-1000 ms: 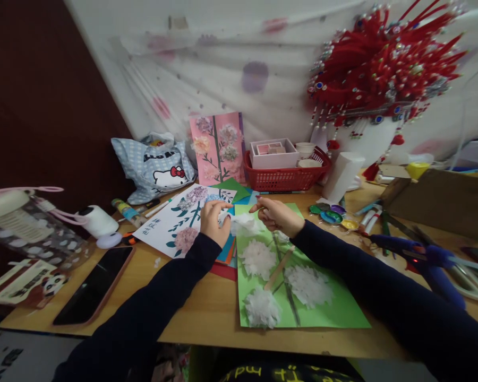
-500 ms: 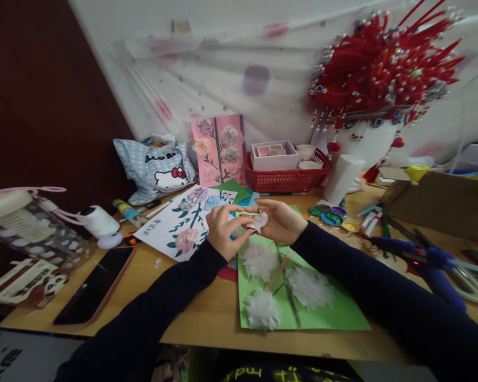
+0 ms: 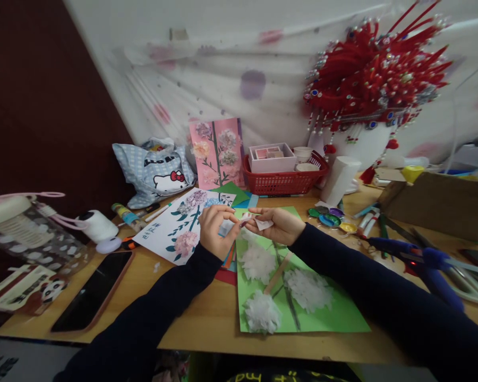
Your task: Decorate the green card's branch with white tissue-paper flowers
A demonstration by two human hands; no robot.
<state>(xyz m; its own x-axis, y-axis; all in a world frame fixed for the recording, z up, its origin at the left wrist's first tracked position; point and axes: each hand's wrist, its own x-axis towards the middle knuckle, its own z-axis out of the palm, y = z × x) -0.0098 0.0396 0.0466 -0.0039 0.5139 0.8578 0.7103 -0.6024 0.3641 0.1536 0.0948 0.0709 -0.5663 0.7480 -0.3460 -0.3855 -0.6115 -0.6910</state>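
Observation:
Above the green sheet (image 3: 342,315), both hands pinch a small white piece of tissue paper (image 3: 264,224). My left hand (image 3: 218,229) grips its left end between thumb and fingertips. From the other side, the fingers of my right hand (image 3: 282,225) are closed on it, and part of the tissue lies against them. Below, several fluffy white tissue flowers (image 3: 308,288) are on the green sheet around a dark painted stem (image 3: 291,305). A flat wooden stick (image 3: 278,273) lies slantwise between the flowers.
Left are a phone (image 3: 93,292), a thread spool (image 3: 99,225) and a flower picture (image 3: 155,239). Behind stand a pink flower card (image 3: 207,170) and a red basket (image 3: 279,183). Paint pots (image 3: 330,218) and a blue glue gun (image 3: 430,260) with a lit red light lie right.
My hands have shifted slightly, with the right fingers now closed over the tissue instead of the palm lying open. The tissue looks more folded, and the camera view has moved a little.

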